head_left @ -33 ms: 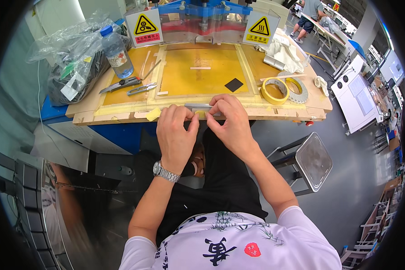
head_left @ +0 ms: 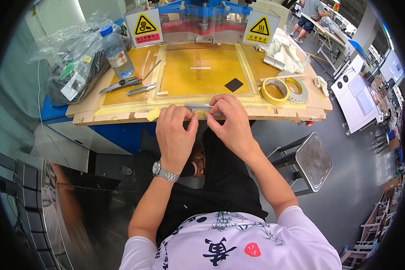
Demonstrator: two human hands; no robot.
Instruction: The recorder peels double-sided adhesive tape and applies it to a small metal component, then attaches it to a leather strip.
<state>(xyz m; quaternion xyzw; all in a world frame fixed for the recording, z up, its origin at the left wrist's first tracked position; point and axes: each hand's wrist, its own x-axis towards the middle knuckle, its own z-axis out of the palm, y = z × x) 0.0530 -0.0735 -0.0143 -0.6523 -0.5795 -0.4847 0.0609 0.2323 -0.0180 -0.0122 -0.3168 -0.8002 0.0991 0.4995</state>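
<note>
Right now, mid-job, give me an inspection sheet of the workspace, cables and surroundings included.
Surface: wooden table, amber sheet edged with tape.
Job's things: small yellow piece at front edge, grey strip just beyond.
Clutter: capped bottle, utility knife, snips, yellow tape roll, plastic bag.
Hands: left hand and right hand appear to pinch the small yellow piece.
Cables: one thin white cord at left.
Surroundings: stool to the right, person in the background.

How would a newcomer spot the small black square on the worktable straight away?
Find the wooden worktable, then the large yellow panel at its middle. Just beyond the right hand, near the panel's front right corner, lies a flat black square, turned like a diamond. Its dark colour sets it apart from the pale strip and yellow tape roll nearby.
</note>
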